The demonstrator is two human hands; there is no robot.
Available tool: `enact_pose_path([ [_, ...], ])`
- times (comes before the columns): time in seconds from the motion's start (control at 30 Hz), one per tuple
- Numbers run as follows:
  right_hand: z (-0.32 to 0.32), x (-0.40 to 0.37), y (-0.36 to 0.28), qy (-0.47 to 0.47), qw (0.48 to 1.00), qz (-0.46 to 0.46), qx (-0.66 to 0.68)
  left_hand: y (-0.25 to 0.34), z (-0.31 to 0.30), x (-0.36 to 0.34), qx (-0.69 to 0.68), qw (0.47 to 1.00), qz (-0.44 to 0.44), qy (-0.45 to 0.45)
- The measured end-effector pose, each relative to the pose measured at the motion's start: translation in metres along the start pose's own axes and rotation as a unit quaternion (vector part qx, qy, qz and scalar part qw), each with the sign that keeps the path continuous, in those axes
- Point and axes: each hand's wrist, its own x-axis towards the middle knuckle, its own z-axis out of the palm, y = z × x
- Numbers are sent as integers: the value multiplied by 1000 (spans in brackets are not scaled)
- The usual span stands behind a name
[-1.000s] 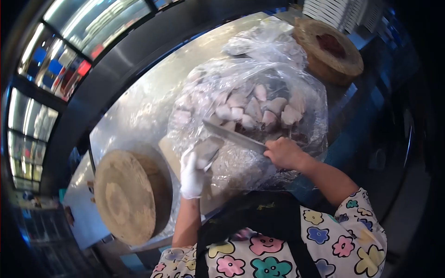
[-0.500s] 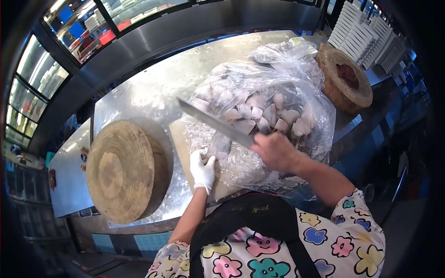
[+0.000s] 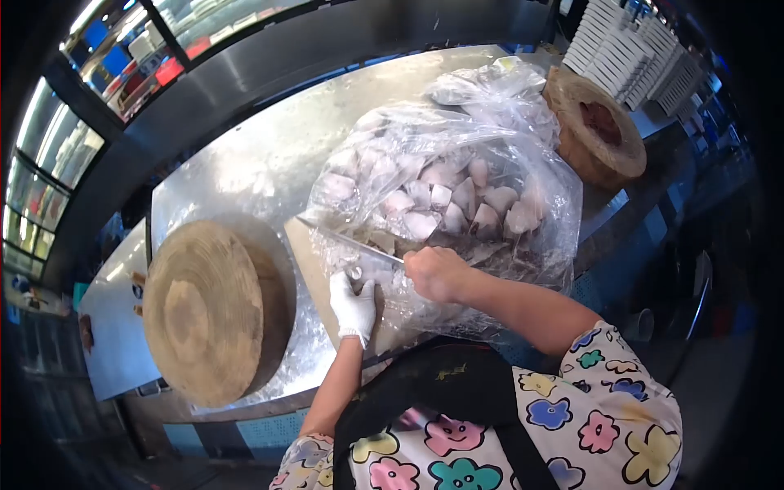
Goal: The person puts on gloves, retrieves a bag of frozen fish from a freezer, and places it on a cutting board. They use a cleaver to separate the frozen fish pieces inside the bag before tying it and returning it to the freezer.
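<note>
My right hand (image 3: pixel 437 273), bare, grips the handle of a long knife (image 3: pixel 351 242). Its blade points up and to the left, low over the near side of the plastic. Just below the blade, my left hand (image 3: pixel 354 309) in a white glove has its fingers curled on a pale piece of fish (image 3: pixel 377 269), partly hidden by the hand and plastic glare. Beneath lies a pale cutting board (image 3: pixel 304 253), largely covered by a clear plastic bag (image 3: pixel 543 171). Many cut fish chunks (image 3: pixel 441 196) rest in the opened bag, beyond the knife.
A thick round wooden chopping block (image 3: pixel 204 314) stands on the metal table (image 3: pixel 237 175) to the left. Another hollowed wooden block (image 3: pixel 600 131) is at the far right, with stacked white baskets (image 3: pixel 625 53) behind it. A knotted plastic bag (image 3: pixel 490 86) lies at the back.
The knife has come down and toward me, its blade now lower and edge-on near the gloved fingers. My right hand has shifted left; my left hand stays about in place.
</note>
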Motion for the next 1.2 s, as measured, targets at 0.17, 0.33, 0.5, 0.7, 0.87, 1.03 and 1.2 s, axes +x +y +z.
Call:
enact_pose_path([
  [0.17,-22,-14,-9,213,970,-114,-8,42,-37,36,-112,978,149,89],
  [0.33,-10,-16,-7,205,973,-105,-1,69,-55,25,-47,987,137,69],
  [0.5,31,-10,-3,19,999,-22,-20,2,2,-25,127,982,124,-66],
  [0.7,20,-27,20,84,996,-4,38,27,7,-3,131,971,127,-152],
  [0.87,6,-90,55,239,959,101,114,63,48,9,195,893,346,-213],
  [1.03,17,-168,98,288,861,288,304,101,116,55,257,851,413,-196],
  [1.2,35,-225,116,257,787,457,326,150,194,94,39,808,510,-293],
])
